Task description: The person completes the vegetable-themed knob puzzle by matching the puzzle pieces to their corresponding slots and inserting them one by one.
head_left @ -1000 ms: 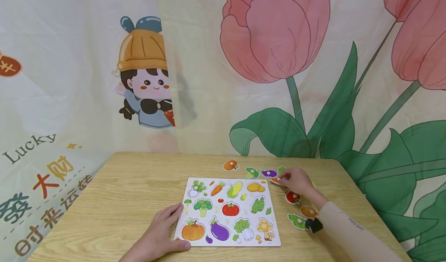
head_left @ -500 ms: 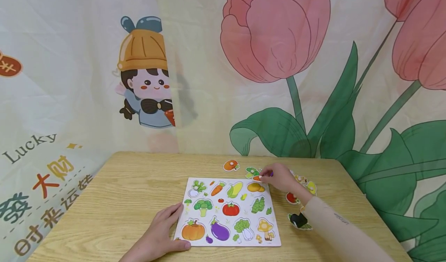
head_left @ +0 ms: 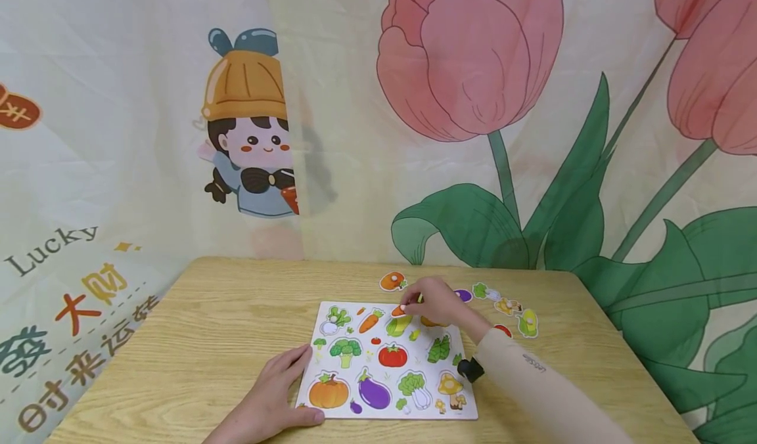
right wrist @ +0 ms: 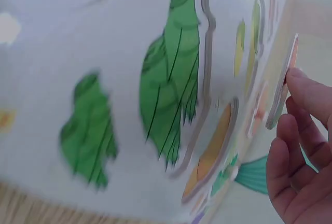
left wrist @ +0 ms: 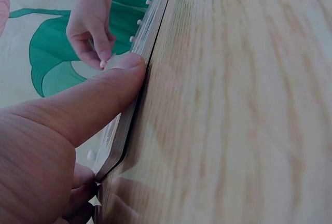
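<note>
A white vegetable puzzle board (head_left: 428, 385) lies on the table. My left hand (head_left: 269, 391) holds its near left corner, the thumb along the front edge and the fingers at the left side; the left wrist view shows the thumb (left wrist: 98, 99) close up. Over the board's far edge, my right hand (head_left: 434, 299) pinches an orange carrot piece (head_left: 399, 310) by its small knob, above the corn picture. In the right wrist view, that piece (right wrist: 282, 86) is tilted nearly edge-on. A knobbed radish piece (head_left: 333, 320) sits in the board's far left slot.
Loose knobbed pieces lie beyond and right of the board: a pumpkin piece (head_left: 393, 281), an eggplant piece (head_left: 464, 295), a bok choy piece (head_left: 485, 291), a mushroom piece (head_left: 507, 307) and a corn piece (head_left: 528, 324). A printed curtain (head_left: 343, 234) hangs behind the wooden table (head_left: 236, 326).
My right hand has carried the carrot piece leftward from the loose pieces to above the board's far edge. My left hand has stayed at the corner.
</note>
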`<state>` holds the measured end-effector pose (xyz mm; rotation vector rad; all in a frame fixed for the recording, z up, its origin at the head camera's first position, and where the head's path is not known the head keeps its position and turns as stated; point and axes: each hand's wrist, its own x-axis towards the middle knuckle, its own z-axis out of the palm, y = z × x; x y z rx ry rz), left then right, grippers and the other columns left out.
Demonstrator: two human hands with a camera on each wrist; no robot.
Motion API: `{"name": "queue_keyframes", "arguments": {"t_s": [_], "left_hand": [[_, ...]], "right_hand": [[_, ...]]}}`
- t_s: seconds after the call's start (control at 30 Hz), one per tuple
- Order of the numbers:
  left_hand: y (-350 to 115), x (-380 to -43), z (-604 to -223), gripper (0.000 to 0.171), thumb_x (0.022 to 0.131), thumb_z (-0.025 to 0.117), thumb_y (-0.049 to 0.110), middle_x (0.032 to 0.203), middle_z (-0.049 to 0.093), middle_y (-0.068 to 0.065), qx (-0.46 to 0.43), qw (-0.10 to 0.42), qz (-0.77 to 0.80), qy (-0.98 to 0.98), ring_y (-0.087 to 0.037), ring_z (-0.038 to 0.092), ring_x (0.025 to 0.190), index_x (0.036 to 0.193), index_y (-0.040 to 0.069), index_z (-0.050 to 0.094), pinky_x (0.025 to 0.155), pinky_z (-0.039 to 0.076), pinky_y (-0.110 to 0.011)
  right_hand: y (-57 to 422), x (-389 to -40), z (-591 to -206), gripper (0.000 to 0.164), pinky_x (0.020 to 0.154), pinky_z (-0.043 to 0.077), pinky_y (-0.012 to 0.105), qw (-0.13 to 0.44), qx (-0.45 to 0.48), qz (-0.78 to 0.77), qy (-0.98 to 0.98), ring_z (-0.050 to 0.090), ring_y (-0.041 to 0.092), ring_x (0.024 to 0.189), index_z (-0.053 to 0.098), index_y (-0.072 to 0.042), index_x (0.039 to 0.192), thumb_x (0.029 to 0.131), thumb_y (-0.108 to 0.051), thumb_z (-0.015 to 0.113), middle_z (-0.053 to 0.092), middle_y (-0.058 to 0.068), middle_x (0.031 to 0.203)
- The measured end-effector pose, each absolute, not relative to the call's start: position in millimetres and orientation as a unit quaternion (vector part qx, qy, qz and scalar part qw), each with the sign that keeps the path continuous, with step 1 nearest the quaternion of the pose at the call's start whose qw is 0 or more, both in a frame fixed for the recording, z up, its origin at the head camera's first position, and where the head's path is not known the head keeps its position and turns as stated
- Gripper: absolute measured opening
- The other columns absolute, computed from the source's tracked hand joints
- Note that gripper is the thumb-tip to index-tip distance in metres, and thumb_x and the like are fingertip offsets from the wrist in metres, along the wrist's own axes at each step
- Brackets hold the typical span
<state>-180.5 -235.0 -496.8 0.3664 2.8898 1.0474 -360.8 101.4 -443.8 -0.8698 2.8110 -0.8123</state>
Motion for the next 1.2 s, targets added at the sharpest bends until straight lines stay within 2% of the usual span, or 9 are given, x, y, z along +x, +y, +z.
{"name": "queue_keyframes", "arguments": {"t_s": [0.2, 0.4, 1.0, 1.2], "left_hand": [[-234, -179, -496, 0.123, 0.069, 0.094, 0.060, 0.170, 0.034, -0.015, 0.115, 0.025, 0.345, 0.931, -0.047, 0.023, 0.155, 0.162, 0.001, 0.040, 0.121, 0.028, -0.069], [-234, -177, -495, 0.123, 0.069, 0.094, 0.060, 0.170, 0.034, -0.016, 0.115, 0.023, 0.349, 0.930, -0.047, 0.023, 0.155, 0.162, 0.001, 0.040, 0.121, 0.027, -0.069], [-235, -178, -495, 0.124, 0.069, 0.092, 0.064, 0.170, 0.034, -0.016, 0.122, 0.013, 0.344, 0.931, -0.047, 0.024, 0.154, 0.162, 0.001, 0.041, 0.121, 0.027, -0.068], [-234, -179, -495, 0.124, 0.069, 0.092, 0.065, 0.170, 0.033, -0.014, 0.111, 0.024, 0.349, 0.930, -0.045, 0.022, 0.156, 0.163, 0.002, 0.040, 0.121, 0.026, -0.069]], "right_hand": [[81, -363, -449, 0.009, 0.073, 0.050, 0.027, 0.056, -0.310, -0.260, 0.913, 0.057, 0.012, 0.081, 0.081, -0.022, 0.094, 0.099, -0.016, 0.078, 0.068, -0.013, 0.085], [64, -363, -453, 0.006, 0.075, 0.051, 0.024, 0.061, -0.332, -0.258, 0.905, 0.057, 0.010, 0.081, 0.082, -0.020, 0.098, 0.099, -0.017, 0.078, 0.068, -0.013, 0.086], [38, -361, -457, 0.006, 0.069, 0.049, 0.022, 0.081, -0.329, -0.244, 0.909, 0.055, 0.009, 0.077, 0.083, -0.023, 0.098, 0.098, -0.018, 0.079, 0.067, -0.013, 0.083], [35, -359, -455, 0.006, 0.072, 0.049, 0.022, 0.082, -0.335, -0.243, 0.907, 0.055, 0.009, 0.079, 0.083, -0.021, 0.099, 0.098, -0.017, 0.079, 0.067, -0.011, 0.085]]}}
